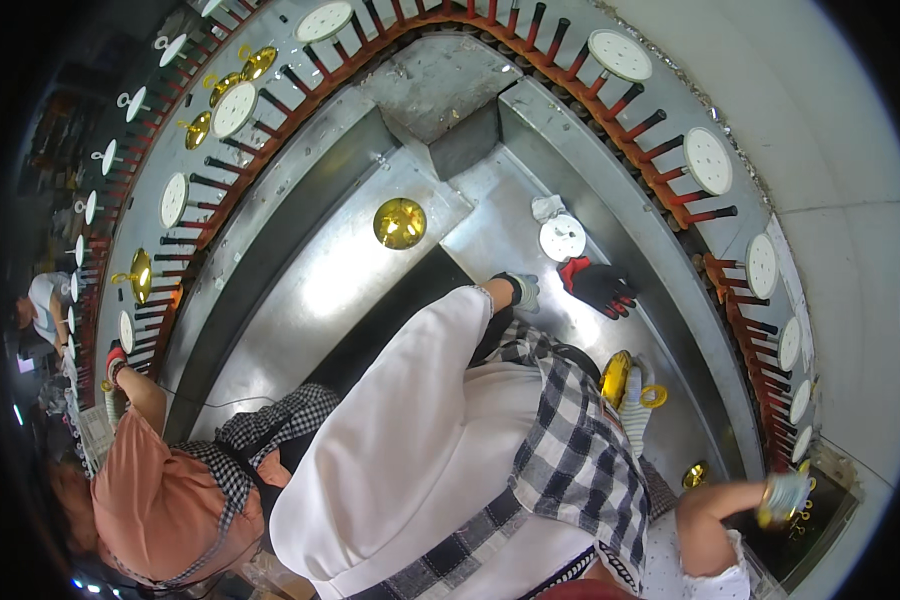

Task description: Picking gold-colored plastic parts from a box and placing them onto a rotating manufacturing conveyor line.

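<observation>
My left hand [524, 291], in a grey glove with a black cuff, reaches out of a loose white sleeve over the metal tray. Its fingers are foreshortened and mostly hidden, and I see nothing held in it. Nearest to it lies a black and red work glove [598, 287], looking empty, below a white disc with small holes [562, 238]. A shiny gold dome [400, 223] sits farther left on the tray. I cannot make out my right hand. Beside my checked apron, a striped glove [634, 420] touches another gold dome [616, 378] with a yellow ring [654, 396]; whose hand is in it is hidden.
A curved rack of red and black pegs [658, 149] runs round the tray, carrying white discs [708, 162] and gold domes [141, 276]. A co-worker in peach [170, 470] is at the left. At the right another co-worker's gloved hand [785, 500] is blurred near yellow rings.
</observation>
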Demonstrator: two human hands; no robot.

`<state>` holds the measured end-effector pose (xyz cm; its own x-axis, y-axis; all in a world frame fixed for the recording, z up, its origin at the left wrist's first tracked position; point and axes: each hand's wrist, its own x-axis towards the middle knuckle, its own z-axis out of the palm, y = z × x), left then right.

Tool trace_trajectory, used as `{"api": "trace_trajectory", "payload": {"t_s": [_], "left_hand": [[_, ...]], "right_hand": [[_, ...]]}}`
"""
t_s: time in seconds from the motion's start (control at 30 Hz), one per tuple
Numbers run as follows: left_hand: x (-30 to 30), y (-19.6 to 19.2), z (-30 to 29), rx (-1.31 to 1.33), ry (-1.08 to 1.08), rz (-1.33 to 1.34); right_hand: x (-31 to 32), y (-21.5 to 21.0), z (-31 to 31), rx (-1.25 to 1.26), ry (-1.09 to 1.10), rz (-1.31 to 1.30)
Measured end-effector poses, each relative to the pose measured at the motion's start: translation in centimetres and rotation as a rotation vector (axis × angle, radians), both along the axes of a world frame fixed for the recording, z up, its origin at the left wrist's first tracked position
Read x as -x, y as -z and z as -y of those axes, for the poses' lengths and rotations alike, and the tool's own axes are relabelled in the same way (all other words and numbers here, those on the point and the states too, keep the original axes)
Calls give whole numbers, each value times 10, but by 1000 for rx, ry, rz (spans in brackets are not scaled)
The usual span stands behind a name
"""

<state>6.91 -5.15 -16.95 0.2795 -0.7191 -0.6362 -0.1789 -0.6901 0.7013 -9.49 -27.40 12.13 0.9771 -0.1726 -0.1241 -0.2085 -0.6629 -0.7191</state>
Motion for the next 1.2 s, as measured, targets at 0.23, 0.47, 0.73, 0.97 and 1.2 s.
{"api": "trace_trajectory", "payload": {"t_s": [0.23,0.47,0.73,0.97,1.2], "left_hand": [[-13,25,9,105,506,191],[-5,1,1,13,147,106],[-12,-47,-19,181,-254,-131],[23,-66,-28,467,-728,-339],[40,-82,-16,1030,-1324,-974]], "right_hand": [[-8,11,-6,85,-60,55],[-16,1,-4,56,33,-59],[-38,175,105,-26,287,-474],[-53,207,78,555,587,-496],[-94,130,-44,-207,53,-60]]}}
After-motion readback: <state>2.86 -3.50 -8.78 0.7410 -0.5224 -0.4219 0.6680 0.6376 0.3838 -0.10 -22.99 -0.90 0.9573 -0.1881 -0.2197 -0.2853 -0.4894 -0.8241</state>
